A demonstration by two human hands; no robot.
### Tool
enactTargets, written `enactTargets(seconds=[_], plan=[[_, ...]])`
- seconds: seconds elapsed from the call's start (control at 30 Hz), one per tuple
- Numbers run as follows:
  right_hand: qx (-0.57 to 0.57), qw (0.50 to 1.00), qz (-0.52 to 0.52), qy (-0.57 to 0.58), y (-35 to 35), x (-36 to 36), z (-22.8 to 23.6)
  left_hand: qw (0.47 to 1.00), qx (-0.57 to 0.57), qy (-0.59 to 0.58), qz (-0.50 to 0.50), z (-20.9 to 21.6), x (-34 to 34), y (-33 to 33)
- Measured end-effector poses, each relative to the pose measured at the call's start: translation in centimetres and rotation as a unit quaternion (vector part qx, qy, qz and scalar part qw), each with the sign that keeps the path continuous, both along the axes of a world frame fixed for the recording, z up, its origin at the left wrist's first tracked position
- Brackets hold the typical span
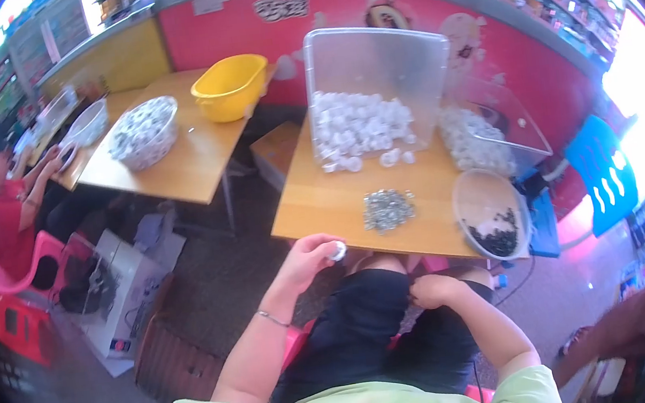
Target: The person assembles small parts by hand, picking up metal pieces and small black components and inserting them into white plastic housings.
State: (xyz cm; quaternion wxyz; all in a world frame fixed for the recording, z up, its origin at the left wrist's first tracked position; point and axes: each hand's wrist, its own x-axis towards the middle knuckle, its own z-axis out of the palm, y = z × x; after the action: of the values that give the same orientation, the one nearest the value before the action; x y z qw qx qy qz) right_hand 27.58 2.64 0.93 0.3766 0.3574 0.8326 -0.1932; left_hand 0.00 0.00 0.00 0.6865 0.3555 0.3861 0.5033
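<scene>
My left hand is closed in a pinch on a small round white plastic piece, just off the table's front edge. Low over my lap, my right hand is curled by my thigh; its fingertips point down and whatever they hold, if anything, is hidden. On the wooden table in front lies a heap of small silvery metal parts. Behind it, white plastic pieces spill from a clear bin tipped on its side. A translucent oval tub with small black parts stands at the right.
A second clear container with a bag of white pieces stands at the back right. Blue chairs are beyond it. On the left table are a yellow tub and a filled basket. A seated person works at far left.
</scene>
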Motion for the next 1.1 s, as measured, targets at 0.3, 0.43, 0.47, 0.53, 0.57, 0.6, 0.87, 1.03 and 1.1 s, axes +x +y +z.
enactTargets(seconds=[0.3,0.43,0.47,0.53,0.57,0.6,0.87,1.03,1.1], plan=[[0.020,0.676,0.085,0.732,-12.4,-3.5,25.2,0.999,-0.023,-0.020,0.035,0.1,0.5,-0.1],[0.017,0.602,0.177,0.778,-13.5,-5.1,25.1,0.998,-0.022,0.013,0.049,-0.4,0.7,0.0],[0.015,0.583,0.202,0.787,-13.6,-5.6,25.1,0.998,-0.022,0.013,0.051,-0.4,0.7,0.1],[0.016,0.548,0.247,0.799,-13.9,-6.2,25.2,0.998,-0.021,0.020,0.052,-0.4,0.7,-0.1],[0.018,0.531,0.270,0.803,-14.0,-6.4,25.3,0.998,-0.020,0.021,0.048,-0.4,0.6,-0.2],[0.024,0.516,0.293,0.805,-14.1,-6.4,25.5,0.999,-0.019,0.017,0.045,-0.7,0.8,-0.1],[0.044,0.511,0.309,0.801,-16.1,-2.7,25.0,0.998,0.000,0.053,0.037,-0.5,-0.4,-1.1],[0.272,0.646,-0.037,0.712,-15.0,4.8,18.7,0.998,-0.010,0.062,-0.004,0.8,1.4,-0.7],[0.308,0.656,-0.157,0.671,-12.9,7.2,15.9,0.999,0.011,0.027,-0.020,-0.5,0.7,-0.2]])
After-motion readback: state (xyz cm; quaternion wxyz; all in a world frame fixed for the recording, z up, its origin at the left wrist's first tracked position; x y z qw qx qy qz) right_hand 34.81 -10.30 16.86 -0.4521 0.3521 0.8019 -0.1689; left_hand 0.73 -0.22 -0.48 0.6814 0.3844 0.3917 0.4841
